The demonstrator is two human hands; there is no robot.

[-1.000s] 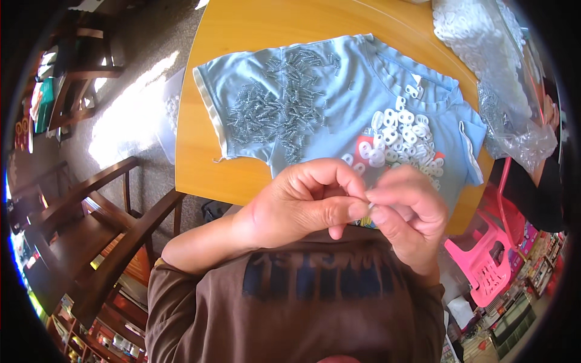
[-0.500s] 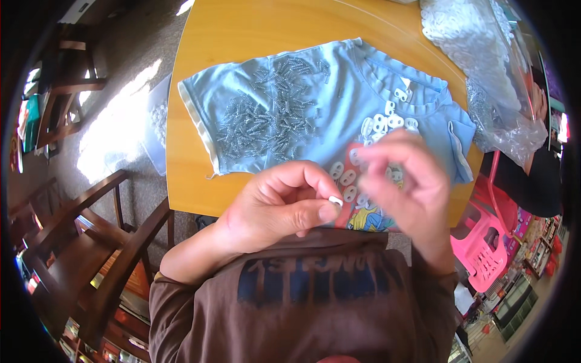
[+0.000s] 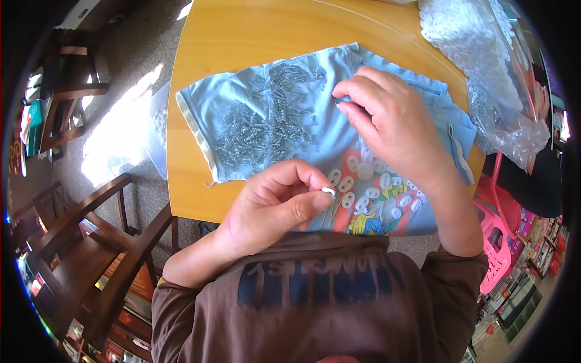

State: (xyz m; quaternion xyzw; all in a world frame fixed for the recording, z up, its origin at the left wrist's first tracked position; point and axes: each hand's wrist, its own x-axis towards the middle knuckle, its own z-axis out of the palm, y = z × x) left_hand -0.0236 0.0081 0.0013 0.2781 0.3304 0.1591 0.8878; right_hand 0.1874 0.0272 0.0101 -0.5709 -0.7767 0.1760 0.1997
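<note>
My left hand (image 3: 272,202) is closed in a pinch near the table's front edge, holding a small white plastic piece (image 3: 328,191). Farther off, my right hand (image 3: 387,115) pinches a tiny grey metal spring (image 3: 339,101), mostly hidden by the fingertips. Beneath both hands a light blue T-shirt (image 3: 339,130) covers part of the table. Many loose metal springs (image 3: 266,130) lie heaped on its left half. Several white oval two-hole plastic pieces (image 3: 346,184) are scattered over the shirt's coloured print, below my right wrist.
Clear plastic bags (image 3: 475,66) of white pieces and springs rest at the table's far right. Another person's hand (image 3: 540,100) is beside them. A pink plastic chair (image 3: 496,260) stands at the right, dark wooden chairs (image 3: 78,242) at the left. The wooden tabletop (image 3: 242,36) shows beyond the shirt.
My right hand has moved away from me, from above the white pieces to just right of the springs, and now pinches a spring. My left hand keeps its white piece, almost in place.
</note>
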